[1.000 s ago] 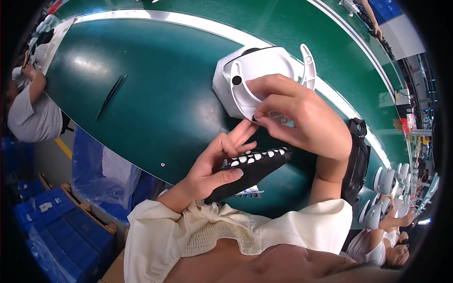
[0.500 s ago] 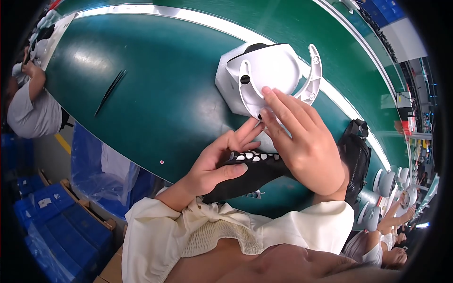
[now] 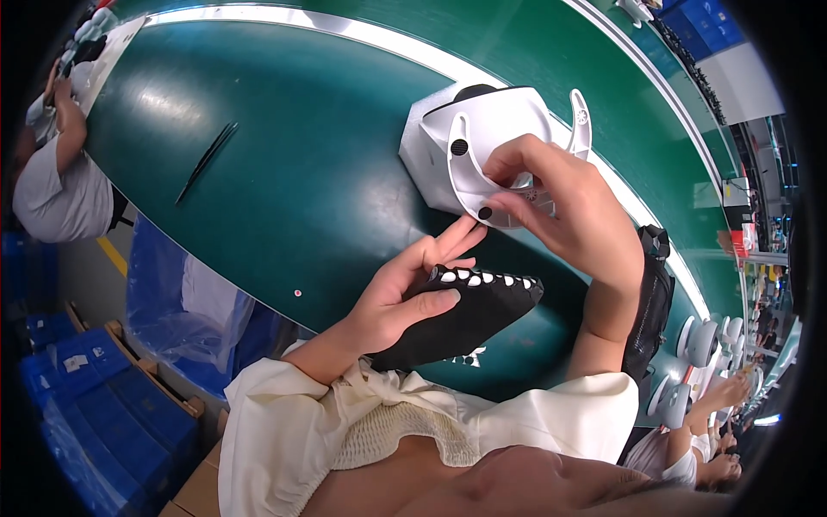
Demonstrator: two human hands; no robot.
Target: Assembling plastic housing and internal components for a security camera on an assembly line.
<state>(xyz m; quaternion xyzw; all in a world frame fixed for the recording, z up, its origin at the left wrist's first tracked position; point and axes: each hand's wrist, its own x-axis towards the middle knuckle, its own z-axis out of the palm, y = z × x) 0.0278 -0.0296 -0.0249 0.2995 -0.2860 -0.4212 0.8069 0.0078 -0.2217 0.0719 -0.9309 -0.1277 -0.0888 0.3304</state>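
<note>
A white curved stand [image 3: 457,175] is fixed to a white rounded device body [image 3: 482,114] that rests against a pale foam block [image 3: 420,146]. Two black round pads show on the stand: a textured one [image 3: 460,147] on its left arm and another [image 3: 485,213] at its lower bend. My right hand [image 3: 573,202] is closed on the stand's inner edge, fingertips partly hidden. With the thumb on top, my left hand [image 3: 403,289] holds a limp black sheet [image 3: 465,319] with a row of white spots along its upper edge. The left fingertips reach the stand's lower edge.
Black tweezers [image 3: 207,162] lie on the green table [image 3: 319,164] at the left. A tiny pink disc [image 3: 298,293] is near the table edge. A black bag [image 3: 652,297] sits to the right. Blue crates [image 3: 108,405] stand lower left; other people sit at both sides.
My right hand has gone from lying flat over the stand's lower bend to a curled grip on its inner edge. The lower black pad is now uncovered. My left hand still holds the sheet.
</note>
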